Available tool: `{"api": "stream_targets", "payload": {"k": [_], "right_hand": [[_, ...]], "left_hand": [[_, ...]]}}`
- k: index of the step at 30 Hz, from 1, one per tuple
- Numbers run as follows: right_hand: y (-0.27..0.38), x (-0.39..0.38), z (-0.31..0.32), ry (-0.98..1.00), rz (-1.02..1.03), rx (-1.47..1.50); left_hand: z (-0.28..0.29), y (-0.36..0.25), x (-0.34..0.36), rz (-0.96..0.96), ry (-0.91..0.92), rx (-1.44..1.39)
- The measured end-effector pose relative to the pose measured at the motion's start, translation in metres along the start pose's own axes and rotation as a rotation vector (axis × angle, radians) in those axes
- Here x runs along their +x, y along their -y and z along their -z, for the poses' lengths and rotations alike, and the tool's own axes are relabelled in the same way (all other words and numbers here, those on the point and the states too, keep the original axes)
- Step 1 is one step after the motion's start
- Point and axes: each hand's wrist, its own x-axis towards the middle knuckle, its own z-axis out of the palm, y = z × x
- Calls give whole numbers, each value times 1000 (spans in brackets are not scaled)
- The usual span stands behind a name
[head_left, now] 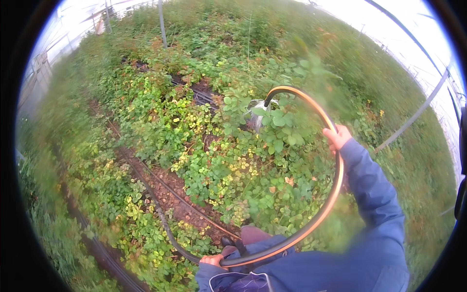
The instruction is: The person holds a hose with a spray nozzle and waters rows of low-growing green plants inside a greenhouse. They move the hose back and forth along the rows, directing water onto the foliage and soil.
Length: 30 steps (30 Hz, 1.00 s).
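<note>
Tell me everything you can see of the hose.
The hose is black with an orange stripe and looks like rubber or soft plastic. It sweeps in a wide arc: the left hand grips it low, the right hand higher up, and its tip bends down among the leaves, pouring water. Past the left hand, a dark length curves back over the ground; its far end cannot be made out.

The hose [335,187] hangs over plants [209,163] beside soil [170,181].
</note>
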Motion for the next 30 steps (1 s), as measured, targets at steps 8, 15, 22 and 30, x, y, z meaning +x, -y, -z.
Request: {"api": "stream_targets", "payload": {"k": [8, 15, 22, 30], "right_hand": [[-15, 37, 24, 54, 26, 115], [-23, 66, 58, 130, 37, 13], [-42, 84, 102, 187, 37, -82], [-63, 82, 130, 167, 106, -8]], "left_hand": [[-12, -50, 9, 32, -28, 74], [-66, -100, 1, -58, -218, 100], [-98, -151, 2, -20, -9, 42], [-117, -160, -13, -14, 73, 47]]}}
